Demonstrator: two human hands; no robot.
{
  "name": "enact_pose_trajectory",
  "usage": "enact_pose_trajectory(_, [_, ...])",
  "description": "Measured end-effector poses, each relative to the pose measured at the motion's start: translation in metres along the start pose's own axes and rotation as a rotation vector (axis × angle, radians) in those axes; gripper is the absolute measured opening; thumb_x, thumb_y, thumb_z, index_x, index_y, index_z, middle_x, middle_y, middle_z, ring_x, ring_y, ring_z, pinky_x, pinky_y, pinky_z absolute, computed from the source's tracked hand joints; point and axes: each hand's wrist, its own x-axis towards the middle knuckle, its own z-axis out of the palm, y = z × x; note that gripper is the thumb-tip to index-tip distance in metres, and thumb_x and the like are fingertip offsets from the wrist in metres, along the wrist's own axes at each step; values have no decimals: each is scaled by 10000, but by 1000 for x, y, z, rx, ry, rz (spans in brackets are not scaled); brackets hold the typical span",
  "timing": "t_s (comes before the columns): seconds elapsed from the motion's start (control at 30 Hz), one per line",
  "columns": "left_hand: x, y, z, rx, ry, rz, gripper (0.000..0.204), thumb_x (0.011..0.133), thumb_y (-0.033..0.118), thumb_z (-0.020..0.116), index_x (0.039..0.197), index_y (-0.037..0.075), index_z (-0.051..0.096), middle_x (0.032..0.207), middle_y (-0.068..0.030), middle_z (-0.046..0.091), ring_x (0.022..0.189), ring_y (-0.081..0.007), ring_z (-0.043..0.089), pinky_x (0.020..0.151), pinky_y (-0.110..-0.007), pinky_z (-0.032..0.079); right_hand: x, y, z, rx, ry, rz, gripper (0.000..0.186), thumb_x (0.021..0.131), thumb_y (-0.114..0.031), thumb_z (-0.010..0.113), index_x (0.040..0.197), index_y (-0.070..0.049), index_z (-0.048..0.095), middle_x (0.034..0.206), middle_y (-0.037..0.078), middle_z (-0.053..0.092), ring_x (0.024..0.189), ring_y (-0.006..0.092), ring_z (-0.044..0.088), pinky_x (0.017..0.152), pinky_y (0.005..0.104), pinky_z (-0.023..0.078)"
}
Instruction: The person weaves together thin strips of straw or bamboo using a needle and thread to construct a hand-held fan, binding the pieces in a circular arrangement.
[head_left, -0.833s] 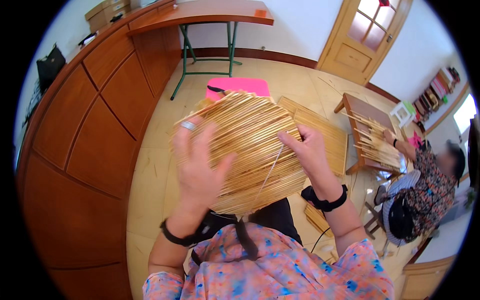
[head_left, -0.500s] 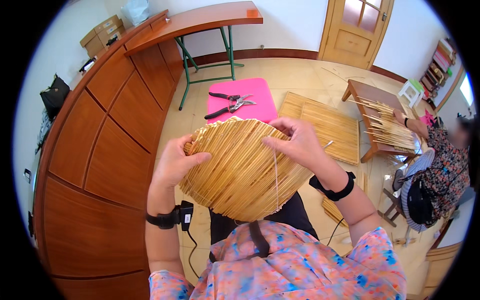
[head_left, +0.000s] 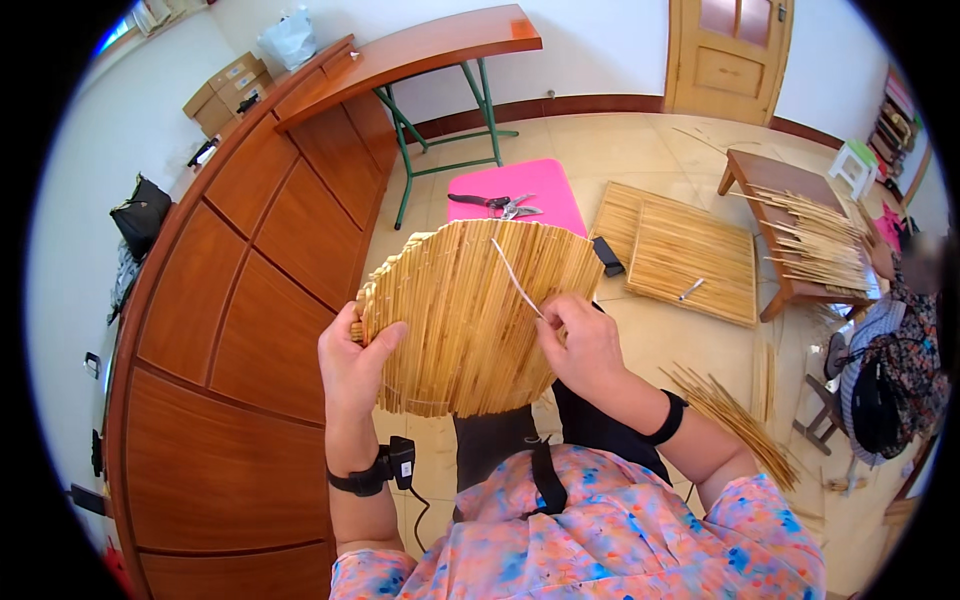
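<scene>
A roundish mat of straw-coloured stalks (head_left: 455, 325), laid side by side, is held up over my lap. Its left edge is gripped by my left hand (head_left: 355, 360), thumb on the face, the other fingers mostly behind. My right hand (head_left: 585, 345) is in front of the mat's right half, thumb and fingers pinched on a thin white cord (head_left: 515, 278). From there the cord runs up and left across the face toward the top edge. Just beyond the mat, pruning shears (head_left: 508, 207) with black handles lie on a pink stool (head_left: 560, 185), partly hidden.
Flat stalk panels (head_left: 700, 250) lie on the floor, a white pen-like stick (head_left: 691, 289) on top. Loose stalks (head_left: 735, 425) are at my right. Another person (head_left: 895, 370) sits by a low wooden table (head_left: 750, 180) bearing stalks. Wooden cabinets (head_left: 210, 400) line the left.
My right hand has come down from the mat's upper right edge and now pinches the cord. The mat has turned, its stalks now nearer upright. My left hand keeps its grip.
</scene>
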Motion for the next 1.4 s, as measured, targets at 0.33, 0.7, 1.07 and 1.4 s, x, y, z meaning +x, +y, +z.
enact_pose_trajectory(0.33, [-48, 25, -16, 366, 261, 449, 243, 722, 10, 764, 909, -25, 613, 719, -60, 618, 609, -106, 549, 587, -233, 456, 45, 29, -127, 751, -324, 389, 140, 910, -158, 655, 849, -90, 550, 630, -81, 470, 519, 1, 386, 475, 171, 295])
enact_pose_trajectory(0.7, [-53, -33, 21, 830, 64, 1239, 155, 778, 37, 649, 900, 127, 618, 912, -66, 662, 830, -243, 680, 713, -313, 534, 25, 58, -124, 31, 256, 240, 108, 892, -128, 662, 944, -33, 661, 854, 15, 642, 789, 78, 590, 653, 235, 475])
enact_pose_trajectory(1.07, [-114, -114, 60, 823, 24, 1218, 221, 711, 148, 656, 904, 255, 670, 1003, 34, 445, 934, -145, 447, 967, -441, 375, -37, -11, -46, 120, -639, -120, 216, 737, -145, 749, 913, -52, 664, 857, 94, 613, 814, 301, 590, 749, 399, 492])
enact_pose_trajectory(1.4, [-139, -143, 51, 870, 132, 940, 232, 772, 249, 687, 978, 353, 672, 1130, 35, 505, 1070, -178, 475, 1031, -492, 326, -56, -18, 9, 109, -889, -123, 125, 792, -56, 650, 829, -34, 533, 786, 126, 553, 739, 341, 573, 642, 411, 478])
